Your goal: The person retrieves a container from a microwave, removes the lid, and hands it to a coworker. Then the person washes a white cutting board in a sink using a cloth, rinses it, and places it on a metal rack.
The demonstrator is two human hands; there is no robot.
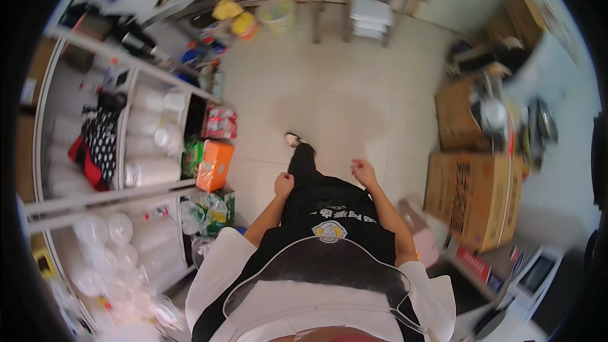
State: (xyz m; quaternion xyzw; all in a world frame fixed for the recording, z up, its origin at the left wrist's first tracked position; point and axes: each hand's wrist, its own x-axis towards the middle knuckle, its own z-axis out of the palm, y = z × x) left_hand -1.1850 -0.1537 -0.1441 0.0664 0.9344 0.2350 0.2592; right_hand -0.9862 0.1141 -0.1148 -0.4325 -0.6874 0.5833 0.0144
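My left hand (284,184) hangs beside my thigh with its fingers curled in; nothing shows in it. Out to the right of the black apron (332,194), my right hand (363,172) is held over the tiled floor, fingers loosely bent and partly apart, with no object in it. A transparent plastic face guard (316,266) juts out below my chin, over the apron and my white sleeves. One shoe (293,139) shows ahead on the floor. Nearest to my left hand stands an orange box (215,165) at the shelf's edge.
Metal shelving (128,194) with stacked plastic containers (152,172) lines the left side. Cardboard boxes (475,197) stand along the right wall. A pink bin-like object (420,237) is near my right elbow. Ahead are metal tables (316,4), white boxes (370,18) and a bucket (277,14).
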